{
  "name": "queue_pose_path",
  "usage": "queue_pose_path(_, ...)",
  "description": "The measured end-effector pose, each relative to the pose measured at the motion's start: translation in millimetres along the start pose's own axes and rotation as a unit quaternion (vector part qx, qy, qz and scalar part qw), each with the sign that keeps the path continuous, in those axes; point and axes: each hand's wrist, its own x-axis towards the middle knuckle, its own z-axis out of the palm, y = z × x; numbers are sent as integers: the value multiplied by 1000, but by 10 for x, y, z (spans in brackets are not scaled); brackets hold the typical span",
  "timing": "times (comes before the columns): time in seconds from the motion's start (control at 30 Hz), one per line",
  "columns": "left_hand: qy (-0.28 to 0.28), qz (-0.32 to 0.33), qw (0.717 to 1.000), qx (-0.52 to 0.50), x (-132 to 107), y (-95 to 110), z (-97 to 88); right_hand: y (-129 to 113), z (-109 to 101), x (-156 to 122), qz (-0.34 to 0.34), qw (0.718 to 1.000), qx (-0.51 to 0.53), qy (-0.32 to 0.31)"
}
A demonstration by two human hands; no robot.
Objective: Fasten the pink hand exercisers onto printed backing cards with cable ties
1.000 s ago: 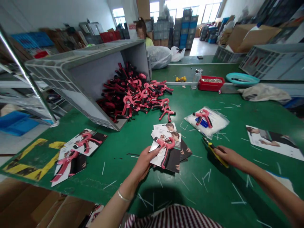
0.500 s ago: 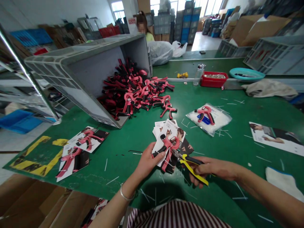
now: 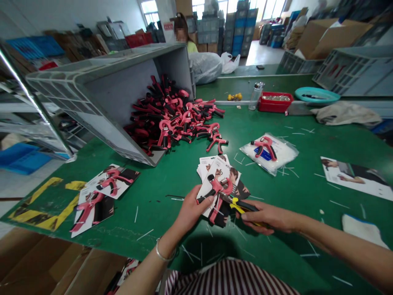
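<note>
My left hand [image 3: 195,209] grips a printed card [image 3: 215,174] with a pink and black hand grip strengthener [image 3: 219,189] lying on it. More cards lie fanned beneath. My right hand [image 3: 267,217] is wrapped around yellow-handled cutters [image 3: 238,206], whose metal tip is at the strengthener's coil end, close to my left hand. A heap of loose pink and black strengtheners [image 3: 172,119] spills onto the green workbench [image 3: 147,217]. Another strengthener lies in a clear plastic bag [image 3: 267,149] to the right. Two carded strengtheners [image 3: 110,180] lie at the left.
A tipped grey crate [image 3: 113,86] faces the heap. Across the bench stand a red tray [image 3: 274,102], a glass bottle [image 3: 256,96] and a teal bowl [image 3: 316,94]. White plastic snippets [image 3: 190,252] litter the bench. A co-worker [image 3: 181,32] stands beyond the crate.
My right hand has come in from the right with the cutters, up to the strengthener. The card in my left hand has turned, and my right hand now covers more of the yellow handles.
</note>
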Motion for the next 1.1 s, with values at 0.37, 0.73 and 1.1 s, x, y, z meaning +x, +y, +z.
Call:
queue_pose_path(0.37, 166, -2, 957, -239, 72, 64, 289, 83, 409, 105, -116, 855, -420, 280)
queue_pose_path(0.73, 223, 21, 950, -219, 6, 51, 379, 203, 657, 379, -128, 818, -421, 371)
queue_pose_path(1.1, 228, 38, 952, -202, -49, 102, 395, 227, 754, 448, -121, 845, -355, 381)
